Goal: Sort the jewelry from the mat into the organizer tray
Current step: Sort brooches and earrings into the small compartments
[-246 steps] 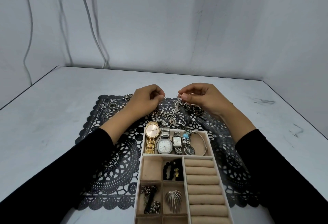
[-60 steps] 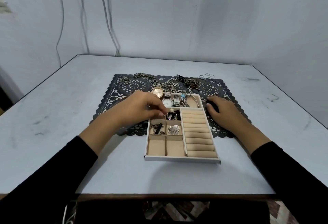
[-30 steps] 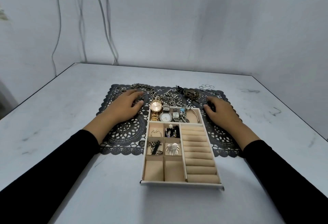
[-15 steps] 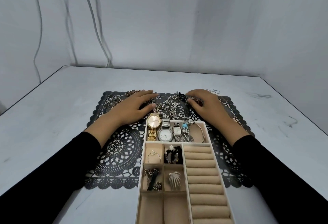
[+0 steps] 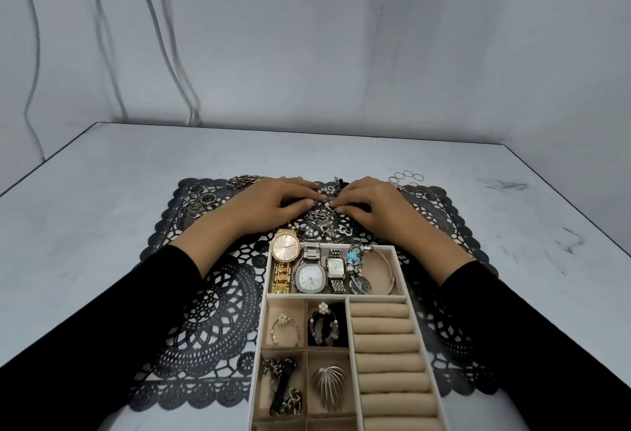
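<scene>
A black lace mat (image 5: 211, 311) lies on the grey table, and a beige organizer tray (image 5: 401, 277) sits on its near half. Beyond the tray, on the mat, is a tangled pile of small jewelry (image 5: 324, 227). My left hand (image 5: 269, 205) lies flat with fairly straight fingers touching the far part of the pile. My right hand (image 5: 375, 208) faces it with fingers curled, its tips pinching a piece in the pile. The tray's far compartment holds a gold watch (image 5: 285, 253), two silver watches, a charm bracelet and a bangle. Small compartments hold a pearl ring (image 5: 285, 328) and other pieces.
Several silver rings (image 5: 199, 201) lie at the mat's far left, with a metal link bracelet (image 5: 244, 180) behind my left hand. Thin rings (image 5: 408, 176) sit off the mat at the far right. Beige ring rolls (image 5: 386, 345) fill the tray's right side. A wall stands close behind.
Both hands have moved inward until their fingertips meet over the pile. Two seconds ago my left hand was at the tray's small compartments, where the pearl ring now lies.
</scene>
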